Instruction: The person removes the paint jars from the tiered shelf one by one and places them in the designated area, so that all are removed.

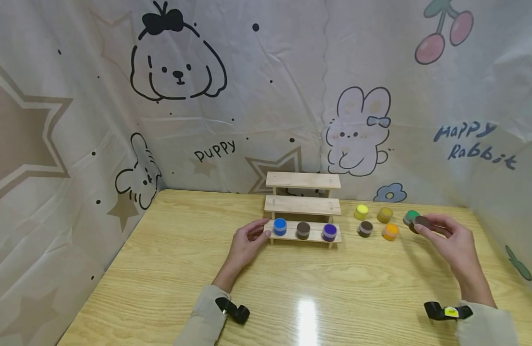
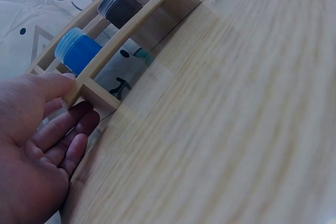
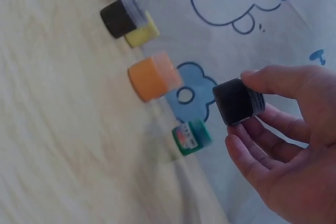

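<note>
In the head view my left hand (image 1: 247,244) is at the left end of the lowest step of a three-step wooden display stand (image 1: 302,205). The left wrist view shows the thumb on the step's end and the fingers curled beneath it. On that step stand a blue paint pot (image 1: 280,227), a dark brown paint pot (image 1: 303,230) and a purple paint pot (image 1: 329,232). My right hand (image 1: 453,239) pinches a dark paint pot (image 3: 234,102) between thumb and fingers, raised over the table beside a green paint pot (image 3: 191,137).
Between stand and right hand are a yellow pot (image 1: 361,212), an ochre pot (image 1: 384,215), a dark pot (image 1: 365,228) and an orange pot (image 1: 390,231) on the wooden table (image 1: 183,269). A printed cloth (image 1: 248,120) hangs behind.
</note>
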A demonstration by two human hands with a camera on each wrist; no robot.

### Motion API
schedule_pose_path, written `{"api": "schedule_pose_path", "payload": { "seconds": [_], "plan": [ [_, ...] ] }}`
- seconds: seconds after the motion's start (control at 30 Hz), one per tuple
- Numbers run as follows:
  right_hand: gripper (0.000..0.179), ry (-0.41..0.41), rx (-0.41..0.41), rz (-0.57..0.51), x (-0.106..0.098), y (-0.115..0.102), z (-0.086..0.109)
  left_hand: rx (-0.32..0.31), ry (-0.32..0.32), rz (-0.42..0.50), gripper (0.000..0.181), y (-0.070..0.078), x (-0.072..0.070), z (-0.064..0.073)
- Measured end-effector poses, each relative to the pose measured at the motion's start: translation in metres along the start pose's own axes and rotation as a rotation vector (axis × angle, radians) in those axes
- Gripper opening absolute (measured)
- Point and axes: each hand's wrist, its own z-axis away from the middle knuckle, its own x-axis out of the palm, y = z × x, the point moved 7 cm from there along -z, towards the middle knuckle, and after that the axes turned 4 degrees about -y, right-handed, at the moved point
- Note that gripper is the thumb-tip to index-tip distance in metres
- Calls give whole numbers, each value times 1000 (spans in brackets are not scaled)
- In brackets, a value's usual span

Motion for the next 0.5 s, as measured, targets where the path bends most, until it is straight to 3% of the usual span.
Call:
{"api": "schedule_pose_path", "payload": {
  "seconds": [0.27, 0.5],
  "plan": [
    [62, -26, 100, 22, 5, 28, -5, 10, -9, 3, 39, -5, -1, -1],
    [67, -32, 108, 69, 11, 37, -6, 0, -2, -27, 38, -4, -1, -1]
  ]
}}
